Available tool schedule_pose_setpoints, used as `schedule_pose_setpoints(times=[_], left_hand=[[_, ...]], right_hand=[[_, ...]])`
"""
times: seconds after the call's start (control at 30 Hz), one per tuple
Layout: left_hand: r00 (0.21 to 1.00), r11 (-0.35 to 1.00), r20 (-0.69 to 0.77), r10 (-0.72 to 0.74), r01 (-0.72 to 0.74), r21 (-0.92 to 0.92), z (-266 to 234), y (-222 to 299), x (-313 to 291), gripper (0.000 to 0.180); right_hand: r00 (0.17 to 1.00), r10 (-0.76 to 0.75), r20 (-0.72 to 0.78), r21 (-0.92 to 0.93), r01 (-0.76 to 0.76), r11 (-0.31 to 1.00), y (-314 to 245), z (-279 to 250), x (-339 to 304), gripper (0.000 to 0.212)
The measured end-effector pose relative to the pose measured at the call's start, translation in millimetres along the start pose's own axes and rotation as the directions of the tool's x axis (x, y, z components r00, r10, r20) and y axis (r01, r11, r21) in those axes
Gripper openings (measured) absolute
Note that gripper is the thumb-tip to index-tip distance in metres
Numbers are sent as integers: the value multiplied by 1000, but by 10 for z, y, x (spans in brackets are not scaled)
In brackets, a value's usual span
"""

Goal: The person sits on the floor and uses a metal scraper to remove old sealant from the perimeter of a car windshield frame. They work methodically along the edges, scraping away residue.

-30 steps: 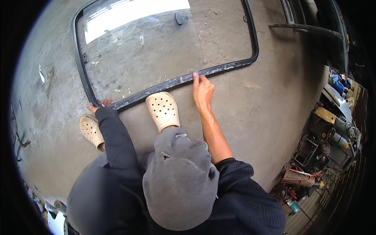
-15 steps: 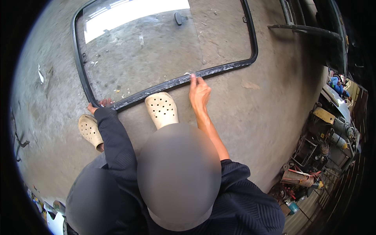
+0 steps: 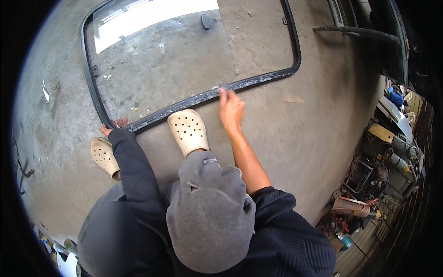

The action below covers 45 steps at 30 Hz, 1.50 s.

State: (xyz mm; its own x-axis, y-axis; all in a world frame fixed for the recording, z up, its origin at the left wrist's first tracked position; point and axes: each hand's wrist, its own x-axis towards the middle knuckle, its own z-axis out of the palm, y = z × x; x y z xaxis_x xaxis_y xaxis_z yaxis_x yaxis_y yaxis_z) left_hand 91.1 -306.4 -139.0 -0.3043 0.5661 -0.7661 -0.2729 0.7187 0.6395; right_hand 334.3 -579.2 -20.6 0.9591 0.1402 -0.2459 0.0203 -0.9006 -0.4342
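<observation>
A large vehicle window glass (image 3: 184, 60) with a black rubber seal (image 3: 258, 81) around it lies flat on the concrete floor. My left hand (image 3: 115, 125), mostly hidden by a dark sleeve, curls on the seal at the near left corner. My right hand (image 3: 230, 108), bare-armed, has its fingertips bunched on the seal along the near edge. My feet in beige perforated clogs (image 3: 188, 131) stand just short of that edge, one clog (image 3: 104, 157) further left. A grey hood covers my head at the bottom.
A small dark knob-like part (image 3: 205, 21) lies on the glass. A long dark strip (image 3: 355, 31) lies at the upper right. Machine parts, containers and clutter (image 3: 369, 184) crowd the right side. Scraps lie on the concrete (image 3: 304, 134) at left.
My right hand has pulled back slightly along the near edge and its fingers have bunched together. My left hand stays at the corner. The clogs have not shifted.
</observation>
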Motion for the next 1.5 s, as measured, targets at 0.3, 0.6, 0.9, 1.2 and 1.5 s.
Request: schedule_pose_setpoints(times=[0.3, 0.6, 0.9, 1.2, 1.5], left_hand=[[1000, 999, -11, 6, -5, 35, 154, 66, -351, 55], [995, 994, 17, -103, 103, 23, 178, 71, -394, 56], [999, 999, 34, -1, -1, 53, 87, 0, -225, 58], [1000, 999, 13, -15, 14, 40, 99, -34, -223, 56], [1000, 1000, -26, -18, 18, 19, 33, -37, -31, 56]], right_hand=[[995, 98, -27, -31, -98, 995, 21, -102, 91, 44], [997, 49, 66, -6, -48, 999, -16, 9, -25, 42], [998, 19, 66, 26, -21, 999, -208, 174, -255, 42], [997, 25, 76, 19, -26, 999, -285, 264, -373, 40], [987, 61, 147, -6, -61, 998, -388, 198, -368, 44]])
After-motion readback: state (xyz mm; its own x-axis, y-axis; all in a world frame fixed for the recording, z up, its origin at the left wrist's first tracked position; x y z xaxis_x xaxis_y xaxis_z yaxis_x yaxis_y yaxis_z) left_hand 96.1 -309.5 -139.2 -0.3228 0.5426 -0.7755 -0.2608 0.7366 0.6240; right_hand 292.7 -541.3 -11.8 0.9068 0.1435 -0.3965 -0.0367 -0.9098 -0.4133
